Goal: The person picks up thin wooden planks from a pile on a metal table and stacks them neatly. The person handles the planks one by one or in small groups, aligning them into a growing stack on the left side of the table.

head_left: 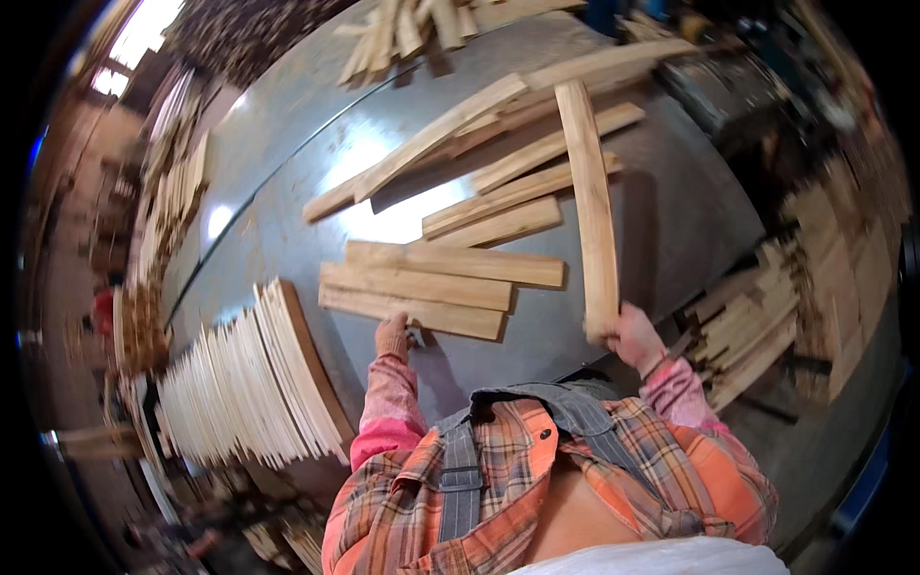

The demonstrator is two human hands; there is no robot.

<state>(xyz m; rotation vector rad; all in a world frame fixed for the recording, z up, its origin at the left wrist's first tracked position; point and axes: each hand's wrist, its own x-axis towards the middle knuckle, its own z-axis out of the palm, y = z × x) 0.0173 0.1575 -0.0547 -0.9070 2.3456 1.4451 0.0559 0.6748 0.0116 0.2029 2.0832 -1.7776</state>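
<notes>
Workbench [287, 182], grey sheet metal, curved by the lens, bearing loose pale wooden slats throughout. Item one: three flat slats [431, 287] laid side by side in a row near the person, edges touching, ends uneven. Item two: a loose heap of longer slats [479, 144] beyond them, crossing at slight angles, some overlapping. Item three: a further small pile [402, 29] at the far edge of the bench. Item four: a long plank [589, 206] held upright-diagonal over the bench, its lower end in the right hand [628, 335], its upper end reaching across the heap; fingers wrapped closed around that lower end. Left hand [393, 335] rests at the near edge of the closest slat in the row, touching it; fingers appear curled, though how tightly cannot be told. Item five: a dense row of thin curved boards [249, 383] stood on edge at the person's left, leaning together. Item six: a stack of short offcuts [747, 335] at the right, below bench level. No labels, packages or signs legible
</notes>
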